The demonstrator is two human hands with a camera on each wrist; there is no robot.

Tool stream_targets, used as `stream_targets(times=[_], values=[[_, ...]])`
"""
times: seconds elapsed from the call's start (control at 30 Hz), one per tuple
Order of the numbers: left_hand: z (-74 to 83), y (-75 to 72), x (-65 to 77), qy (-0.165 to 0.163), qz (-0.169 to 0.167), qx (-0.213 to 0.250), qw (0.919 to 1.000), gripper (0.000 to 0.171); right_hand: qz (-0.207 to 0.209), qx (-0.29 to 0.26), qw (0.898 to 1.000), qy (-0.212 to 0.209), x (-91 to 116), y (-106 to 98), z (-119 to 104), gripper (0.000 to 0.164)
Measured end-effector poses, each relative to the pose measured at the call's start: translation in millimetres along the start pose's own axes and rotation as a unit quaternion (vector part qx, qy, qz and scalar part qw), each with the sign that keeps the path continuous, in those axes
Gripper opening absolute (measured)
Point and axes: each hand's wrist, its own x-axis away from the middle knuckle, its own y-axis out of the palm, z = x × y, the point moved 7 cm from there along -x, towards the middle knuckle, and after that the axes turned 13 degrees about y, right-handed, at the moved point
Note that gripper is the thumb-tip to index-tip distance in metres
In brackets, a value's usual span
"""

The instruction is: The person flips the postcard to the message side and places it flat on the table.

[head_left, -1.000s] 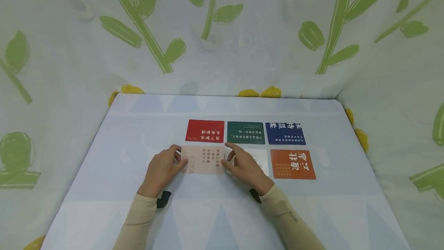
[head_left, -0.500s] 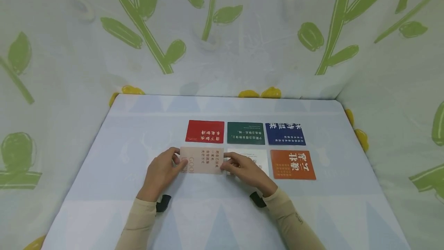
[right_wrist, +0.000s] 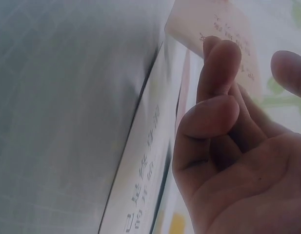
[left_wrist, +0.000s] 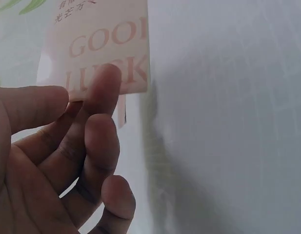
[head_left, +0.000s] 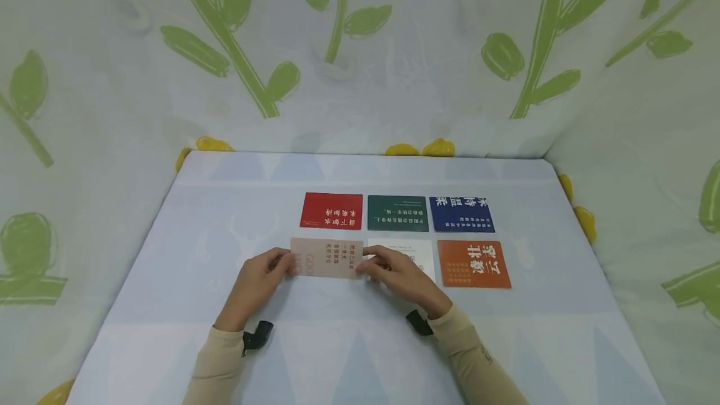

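A pale pink card [head_left: 323,257] printed with "GOOD LUCK" and Chinese text is raised over the table, held between both hands. My left hand [head_left: 255,283] pinches its left end, the thumb [left_wrist: 43,105] at the corner and a fingertip across the print. At the other end, my right hand [head_left: 402,277] holds the card's edge with curled fingers [right_wrist: 218,68]. Partly behind the right hand lies a white card [head_left: 420,255]. Farther back is a row of red [head_left: 332,211], green [head_left: 397,214] and navy cards [head_left: 462,215].
An orange card [head_left: 474,264] lies flat to the right of the white one. The table [head_left: 360,342] wears a pale cloth with blue triangles. Flower-printed fabric [head_left: 427,92] hangs behind and on both sides.
The left hand has drawn back to the left, its fingers now nearer the pink card's outer edge. The right index finger has come down beside the card. The card's near edge has risen slightly.
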Motion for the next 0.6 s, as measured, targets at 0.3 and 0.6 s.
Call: stream_targets(times=[0.3, 0.6], values=[[-11.2, 2.0, 0.5, -0.02, 0.002, 0.056, 0.9982, 0.041, -0.007, 0.012, 1.0, 0.004, 2.1, -2.1, -5.1, 0.04], [-10.0, 0.8, -1.6, -0.002, 0.005, 0.071, 0.9975, 0.038, -0.016, 0.012, 1.0, -0.004, 2.0, -3.2, -6.3, 0.038]])
